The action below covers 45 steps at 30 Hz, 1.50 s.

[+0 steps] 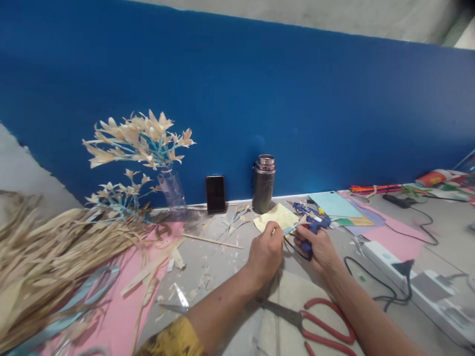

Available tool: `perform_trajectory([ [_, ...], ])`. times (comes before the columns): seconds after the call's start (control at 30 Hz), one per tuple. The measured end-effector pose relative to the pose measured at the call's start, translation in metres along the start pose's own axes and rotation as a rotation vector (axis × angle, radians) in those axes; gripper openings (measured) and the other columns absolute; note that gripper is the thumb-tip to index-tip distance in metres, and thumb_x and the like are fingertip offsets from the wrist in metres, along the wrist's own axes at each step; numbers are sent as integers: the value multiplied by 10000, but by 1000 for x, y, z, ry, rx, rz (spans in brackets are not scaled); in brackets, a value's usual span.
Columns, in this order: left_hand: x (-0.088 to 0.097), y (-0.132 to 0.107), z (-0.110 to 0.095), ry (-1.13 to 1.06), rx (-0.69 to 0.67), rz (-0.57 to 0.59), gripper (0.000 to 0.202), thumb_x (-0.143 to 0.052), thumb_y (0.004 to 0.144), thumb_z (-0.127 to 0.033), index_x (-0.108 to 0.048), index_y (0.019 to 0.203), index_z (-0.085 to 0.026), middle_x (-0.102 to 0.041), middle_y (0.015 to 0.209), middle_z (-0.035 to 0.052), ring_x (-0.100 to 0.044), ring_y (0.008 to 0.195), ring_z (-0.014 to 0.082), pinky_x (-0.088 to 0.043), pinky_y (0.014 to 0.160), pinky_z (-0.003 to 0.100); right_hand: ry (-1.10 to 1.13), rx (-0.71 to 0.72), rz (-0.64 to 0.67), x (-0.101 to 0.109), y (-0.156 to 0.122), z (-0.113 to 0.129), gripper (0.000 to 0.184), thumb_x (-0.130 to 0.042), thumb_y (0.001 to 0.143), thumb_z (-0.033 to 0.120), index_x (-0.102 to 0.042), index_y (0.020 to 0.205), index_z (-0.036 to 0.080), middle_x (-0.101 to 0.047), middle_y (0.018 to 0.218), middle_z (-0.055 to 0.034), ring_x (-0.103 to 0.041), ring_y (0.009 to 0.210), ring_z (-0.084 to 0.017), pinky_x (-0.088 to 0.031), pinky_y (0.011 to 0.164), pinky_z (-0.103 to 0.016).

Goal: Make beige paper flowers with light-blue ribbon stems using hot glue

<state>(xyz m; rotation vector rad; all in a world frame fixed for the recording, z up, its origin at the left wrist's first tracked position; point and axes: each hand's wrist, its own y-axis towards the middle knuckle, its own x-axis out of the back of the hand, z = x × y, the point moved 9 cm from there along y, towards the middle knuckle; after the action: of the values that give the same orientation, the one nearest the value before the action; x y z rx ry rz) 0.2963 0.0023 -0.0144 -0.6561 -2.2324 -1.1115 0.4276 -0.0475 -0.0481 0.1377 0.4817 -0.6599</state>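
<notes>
My left hand (267, 251) is closed in a pinch on a thin light-blue flower stem (289, 230), which points toward my right hand. A pale petal-like tip seems to show at its far end, though it is too small to be sure. My right hand (322, 247) is wrapped around a blue hot glue gun (318, 223), and a black cord hangs below it. Behind both hands lies a pale yellow sheet (276, 217). Red-handled scissors (326, 330) rest below my wrists on a cream cloth (297, 287).
Pale husk flowers fill a clear bottle (172, 193) at the back left. Dry husks (55, 257) lie on pink paper (122, 296). A phone (215, 194) and an open flask (263, 184) stand by the blue wall. A power strip (419, 291) with cords lies right.
</notes>
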Motion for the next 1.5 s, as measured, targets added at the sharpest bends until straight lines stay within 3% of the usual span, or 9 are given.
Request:
perform_trajectory([
  [0.2, 11, 4, -3, -319, 84, 7, 28, -559, 869, -200, -581, 858, -213, -600, 1004, 58, -554, 818, 179, -425, 743, 286, 41, 3, 22, 2, 1, 5, 427, -907, 560, 286, -516, 703, 192, -452, 527, 84, -431, 425, -63, -283, 319, -155],
  [0.37, 17, 13, 20, -486, 287, -59, 125, -545, 833, -182, -654, 884, -217, -636, 976, 59, -555, 902, 200, -421, 821, 316, 49, -22, 78, 0, 1, 4, 384, -883, 618, 310, -530, 713, 190, -445, 526, 76, -448, 439, -73, -239, 315, -141],
  [0.47, -8, 14, 29, -780, 399, 116, 152, -592, 827, -272, -698, 903, -194, -666, 975, 83, -578, 934, 210, -436, 818, 316, 71, -29, 128, -5, -1, 2, 371, -884, 621, 289, -539, 708, 183, -440, 526, 77, -432, 444, -63, -281, 340, -146],
  [0.67, -46, -6, 30, -1278, 706, 401, 385, -818, 606, -441, -575, 687, -153, -546, 616, -4, -544, 560, 108, -402, 537, 226, 72, -7, 163, -9, -1, 3, 353, -880, 632, 257, -544, 705, 181, -438, 552, 82, -394, 453, -49, -342, 381, -153],
  [0.87, -47, -11, 35, -1250, 769, 414, 389, -852, 547, -351, -566, 734, -164, -545, 631, -20, -537, 521, 99, -347, 439, 195, 23, -1, 128, -3, 1, 5, 348, -871, 643, 290, -554, 742, 189, -435, 527, 83, -415, 436, -63, -272, 334, -144],
  [1.07, -12, 4, 37, -949, 550, 52, 221, -763, 713, -287, -687, 882, -167, -662, 881, 72, -581, 748, 140, -454, 629, 231, -22, 79, 51, 3, 2, 11, 345, -877, 620, 278, -563, 734, 193, -465, 530, 82, -404, 421, -64, -317, 358, -179],
  [1.23, -23, 0, 19, -888, 486, 141, 93, -709, 717, -219, -699, 718, -126, -642, 658, 36, -544, 597, 119, -423, 576, 231, -160, 158, -85, 16, 2, 12, 325, -879, 604, 294, -599, 718, 174, -535, 551, 60, -471, 469, -84, -394, 446, -218],
  [1.4, -39, -11, 24, -1016, 661, 217, 216, -715, 723, -315, -680, 645, -115, -654, 608, 56, -548, 480, 122, -408, 474, 237, -236, 173, -84, 18, 3, 17, 337, -843, 640, 368, -630, 828, 187, -529, 543, 60, -463, 472, -104, -404, 468, -245],
  [1.5, -41, -13, 33, -1123, 774, 209, 277, -772, 665, -363, -663, 641, -110, -679, 639, 83, -596, 490, 148, -441, 462, 251, -584, 257, -74, 25, 8, 36, 303, -762, 701, 443, -671, 850, 195, -588, 565, 17, -545, 542, -167, -441, 523, -288],
])
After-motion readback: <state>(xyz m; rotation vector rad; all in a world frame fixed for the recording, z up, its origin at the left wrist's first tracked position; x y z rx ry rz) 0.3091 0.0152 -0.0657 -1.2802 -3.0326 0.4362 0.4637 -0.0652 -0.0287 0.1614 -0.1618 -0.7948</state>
